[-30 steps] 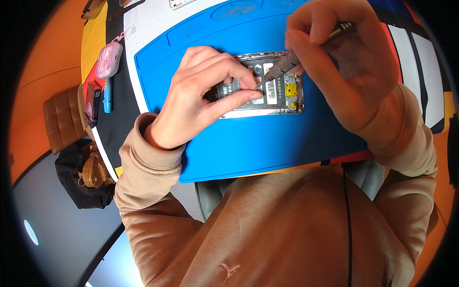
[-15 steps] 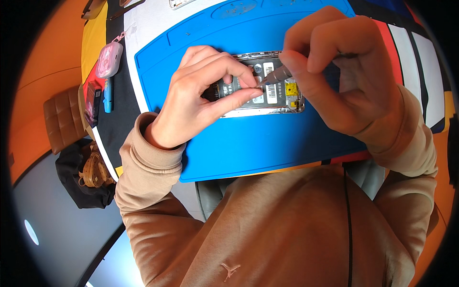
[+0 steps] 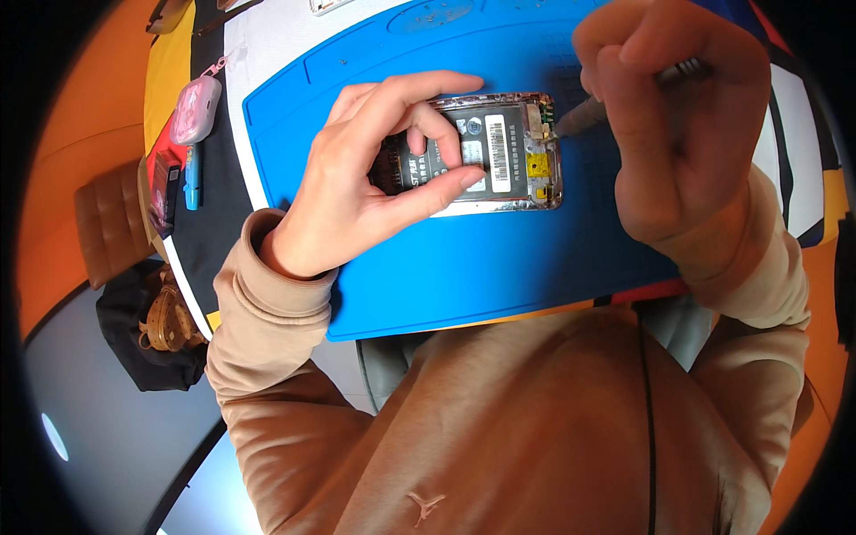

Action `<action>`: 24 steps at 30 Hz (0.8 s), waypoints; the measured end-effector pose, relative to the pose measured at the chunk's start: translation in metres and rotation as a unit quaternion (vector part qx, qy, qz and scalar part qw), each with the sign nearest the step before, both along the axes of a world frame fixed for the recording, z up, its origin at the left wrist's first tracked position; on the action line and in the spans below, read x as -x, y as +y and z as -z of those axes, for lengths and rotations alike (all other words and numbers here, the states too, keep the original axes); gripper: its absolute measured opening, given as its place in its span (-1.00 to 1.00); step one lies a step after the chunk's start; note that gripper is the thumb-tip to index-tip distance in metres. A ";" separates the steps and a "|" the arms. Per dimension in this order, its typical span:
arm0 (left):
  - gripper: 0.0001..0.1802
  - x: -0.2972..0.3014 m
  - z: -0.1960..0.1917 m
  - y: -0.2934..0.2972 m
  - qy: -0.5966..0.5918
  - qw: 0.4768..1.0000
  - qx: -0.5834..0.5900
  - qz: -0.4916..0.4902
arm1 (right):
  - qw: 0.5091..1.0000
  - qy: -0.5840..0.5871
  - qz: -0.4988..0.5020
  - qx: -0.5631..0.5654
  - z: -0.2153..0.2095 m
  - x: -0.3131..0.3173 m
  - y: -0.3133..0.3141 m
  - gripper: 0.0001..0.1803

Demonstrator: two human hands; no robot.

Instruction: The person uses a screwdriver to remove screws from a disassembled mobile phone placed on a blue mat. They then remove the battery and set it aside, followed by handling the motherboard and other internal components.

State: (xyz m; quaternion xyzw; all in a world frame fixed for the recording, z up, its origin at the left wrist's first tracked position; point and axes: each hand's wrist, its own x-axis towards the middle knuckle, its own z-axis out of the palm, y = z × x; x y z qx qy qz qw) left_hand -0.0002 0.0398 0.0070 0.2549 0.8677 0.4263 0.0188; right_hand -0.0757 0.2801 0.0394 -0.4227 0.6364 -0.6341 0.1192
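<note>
An opened smartphone [image 3: 526,195] lies on a blue work mat [image 3: 499,267], its inside facing up. A black battery [image 3: 455,125] with white barcode labels fills most of it; yellow patches [image 3: 538,166] sit at its right end. My left hand [image 3: 366,160] curves around the phone's left part, index finger along the far edge, thumb over the battery. Between thumb and fingers is a gap. In my right hand [image 3: 673,125], closed, is a slim grey screwdriver [image 3: 584,118]. Its blurred tip reaches the phone's upper right corner; the hand hides much of the handle.
Left of the mat lie a pink case [image 3: 196,111] with a strap, a light-blue pen-like tool [image 3: 193,178] and a dark box [image 3: 164,194]. Part of a white-framed object [image 3: 328,5] shows at the far edge. A brown cushioned seat [image 3: 114,218] stands beyond the table's left side.
The screwdriver has moved right, from my left fingertips over the battery to the phone's upper right corner. My left thumb and fingers have parted from their pinch, the index finger stretching along the far edge.
</note>
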 end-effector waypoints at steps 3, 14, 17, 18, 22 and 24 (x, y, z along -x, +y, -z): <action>-0.41 0.001 0.001 0.000 0.017 1.000 0.002 0.005 | 0.998 0.059 0.025 0.019 0.005 -0.001 -0.007 -0.83; -0.50 -0.002 -0.001 0.001 0.046 0.999 0.022 -0.012 | 0.951 0.299 0.051 -0.050 0.028 0.006 0.009 -0.72; -0.54 -0.001 0.000 0.001 0.065 0.998 0.017 -0.015 | 0.953 0.296 0.060 -0.033 0.033 0.004 0.006 -0.72; -0.56 -0.001 0.001 0.001 0.072 0.997 0.016 -0.016 | 0.954 0.292 0.064 -0.028 0.033 0.003 0.006 -0.72; -0.66 0.002 0.003 -0.001 0.111 0.993 0.044 0.019 | 0.951 0.295 0.079 -0.041 0.028 -0.001 0.006 -0.75; -0.68 0.002 0.004 -0.001 0.151 0.987 0.050 0.037 | 0.963 0.256 0.082 -0.031 0.028 -0.003 0.006 -0.77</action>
